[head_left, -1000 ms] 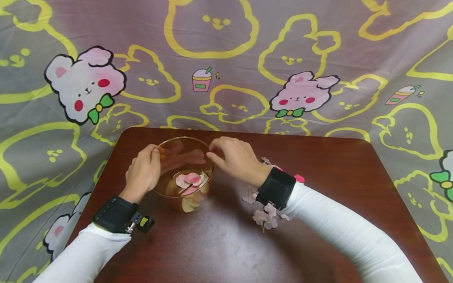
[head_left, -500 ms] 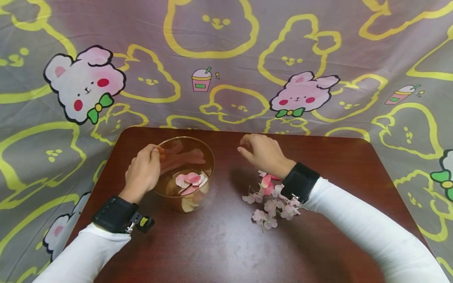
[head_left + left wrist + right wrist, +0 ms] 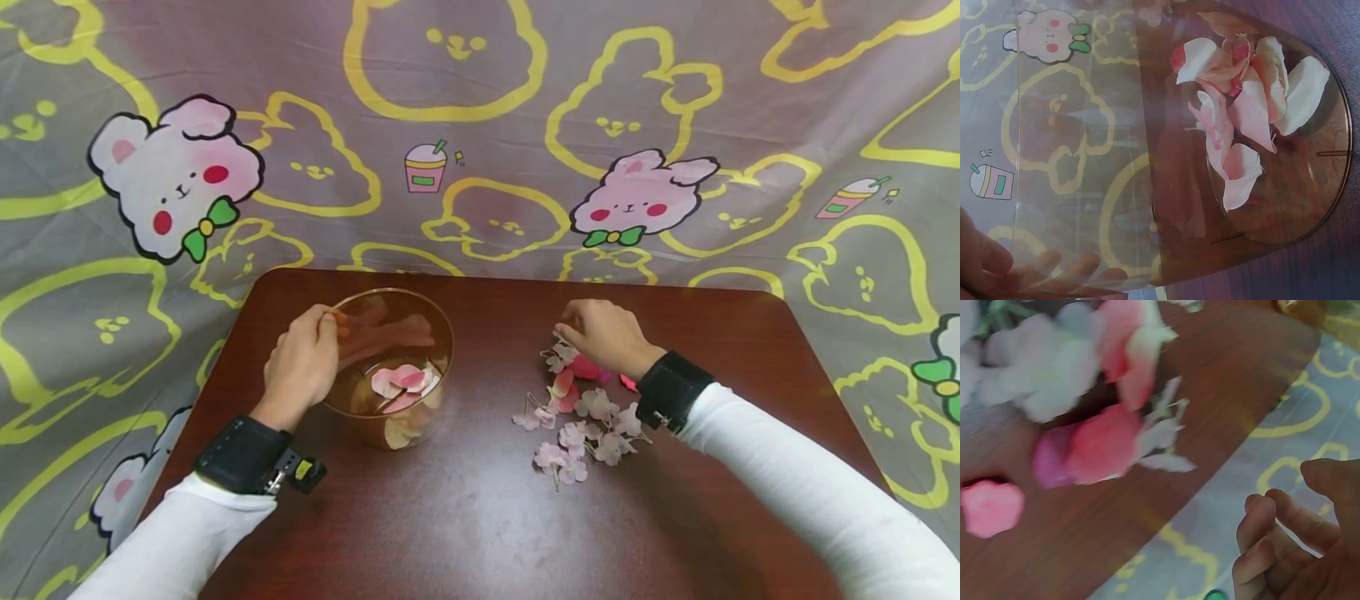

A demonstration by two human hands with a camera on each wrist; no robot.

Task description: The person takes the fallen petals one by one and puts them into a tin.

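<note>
Petal pile (image 3: 581, 421), pink/white artificial blossoms w/ thin stems, is lying on the counter (image 3: 487, 517) well right of the glass bowl (image 3: 390, 371), just in front of your right wrist. A few darker pink pieces are sitting at the far edge of the pile, under the right hand (image 3: 603, 333).

Right hand is hovering over that far edge w/ fingers curled loosely; thumb and forefinger are closing toward a pale blossom, but I cannot tell whether they are actually pinching it yet. Wrist view shows curled fingers (image 3: 1272, 540) w/ nothing clearly between them.

Left hand (image 3: 303, 362) is gripping the bowl's near-left rim, thumb over the edge, fingers on the outside wall (seen through the glass in the wrist view). Bowl is standing upright on the counter; several loose petals (image 3: 1244, 106) are already lying on its bottom.

Judgement on doing this step well:
- You are better off pinching one blossom by the petal base, not the stem; stems look tangled and may drag neighbours along.
- Left hand is giving good bracing; bowl looks light and could tip if bumped.
- Approaching the bowl from above the rim, not across it, is the safer line.

Bunny-print cloth (image 3: 480, 125) is hanging behind the counter.
</note>
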